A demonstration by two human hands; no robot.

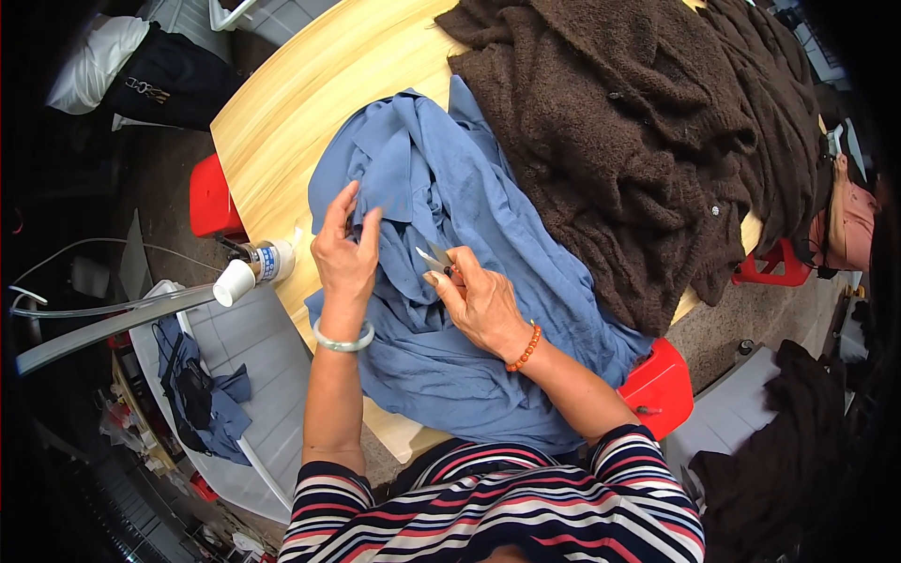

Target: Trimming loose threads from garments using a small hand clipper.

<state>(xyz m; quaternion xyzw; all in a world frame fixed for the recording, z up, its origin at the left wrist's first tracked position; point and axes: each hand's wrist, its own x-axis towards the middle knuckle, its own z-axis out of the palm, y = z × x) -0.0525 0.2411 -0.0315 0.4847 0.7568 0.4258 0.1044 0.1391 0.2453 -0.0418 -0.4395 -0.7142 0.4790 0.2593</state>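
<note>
A blue garment (507, 253) lies in loose folds across the near part of the table and hangs over its front edge. My right hand (483, 305) is closed round a pair of small thread snips (435, 260), their pointed blades directed up and left over the cloth. Just left of the snips, my left hand (345, 253) hovers at the garment's flat flap (387, 178). Its fingers are apart, one fingertip is slightly blurred, and nothing shows between them. A pale bangle circles the left wrist, and an orange bead bracelet the right.
Dark brown fuzzy garments (610, 122) cover the right side of the wooden table (282, 108). At its left edge sit a white cup (233, 282) and a labelled roll. Red stools (657, 387) stand around it. A grey bin (225, 338) holds blue scraps. Another person (849, 220) is at far right.
</note>
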